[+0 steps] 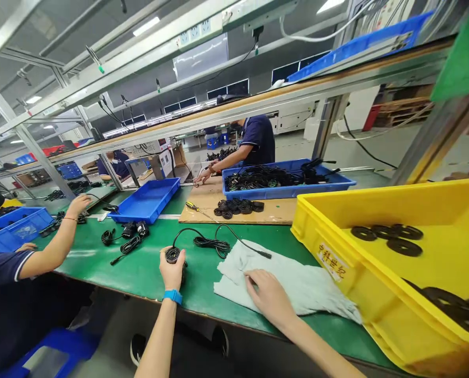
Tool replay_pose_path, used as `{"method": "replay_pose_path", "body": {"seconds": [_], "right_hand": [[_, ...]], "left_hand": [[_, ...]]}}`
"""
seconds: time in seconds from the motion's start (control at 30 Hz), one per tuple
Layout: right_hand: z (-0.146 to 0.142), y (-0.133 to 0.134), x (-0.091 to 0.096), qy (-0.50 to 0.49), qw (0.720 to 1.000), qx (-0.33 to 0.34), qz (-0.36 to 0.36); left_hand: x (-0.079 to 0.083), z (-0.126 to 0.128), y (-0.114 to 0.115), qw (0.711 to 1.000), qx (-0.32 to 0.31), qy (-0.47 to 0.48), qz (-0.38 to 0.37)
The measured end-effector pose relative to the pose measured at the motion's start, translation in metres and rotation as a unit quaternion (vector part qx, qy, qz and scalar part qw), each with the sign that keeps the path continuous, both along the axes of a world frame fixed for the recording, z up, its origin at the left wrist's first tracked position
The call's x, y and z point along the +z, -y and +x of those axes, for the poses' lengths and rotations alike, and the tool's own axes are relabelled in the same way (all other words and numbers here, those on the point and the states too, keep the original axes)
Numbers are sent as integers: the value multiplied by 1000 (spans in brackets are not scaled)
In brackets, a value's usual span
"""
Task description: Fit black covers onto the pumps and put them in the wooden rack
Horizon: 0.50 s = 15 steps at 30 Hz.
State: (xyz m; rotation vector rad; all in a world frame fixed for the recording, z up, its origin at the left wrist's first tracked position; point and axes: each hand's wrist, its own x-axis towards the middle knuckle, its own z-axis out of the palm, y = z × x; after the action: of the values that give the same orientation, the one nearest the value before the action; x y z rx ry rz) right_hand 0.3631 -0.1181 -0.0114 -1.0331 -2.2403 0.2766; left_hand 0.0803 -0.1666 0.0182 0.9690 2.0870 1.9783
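Note:
My left hand (172, 270) is closed around a black round device (173, 255) with a swirled grille pattern on its top. A black cable (212, 242) runs from it to a coiled bundle on the green bench, and its plug end (263, 254) lies over a pale cloth (293, 281). On that cloth rests my right hand (271, 296), fingers stretched out and thumb apart, with nothing visible in it. Left of my left hand lie black adapters with coiled cables (129, 236).
A yellow bin (321, 231) with black discs (405, 247) stands at right. Beyond the bench mat are black rings (238, 207), a screwdriver (193, 206), a blue tray of cables (289, 191) and another blue tray (147, 202). Co-workers sit at left (49, 257) and opposite (260, 139).

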Motion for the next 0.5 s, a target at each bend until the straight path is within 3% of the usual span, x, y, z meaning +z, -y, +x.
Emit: {"method": "replay_pose_path", "body": {"seconds": [0.1, 0.27, 0.5], "right_hand": [[-16, -12, 18, 65, 998, -1, -23], [-66, -47, 49, 135, 989, 5, -56], [-124, -82, 34, 183, 980, -13, -76]], "left_hand": [[-1, 0, -2, 1000, 3, -8, 4], [0, 2, -1, 1000, 19, -17, 11], [4, 7, 3, 999, 7, -26, 26]]}}
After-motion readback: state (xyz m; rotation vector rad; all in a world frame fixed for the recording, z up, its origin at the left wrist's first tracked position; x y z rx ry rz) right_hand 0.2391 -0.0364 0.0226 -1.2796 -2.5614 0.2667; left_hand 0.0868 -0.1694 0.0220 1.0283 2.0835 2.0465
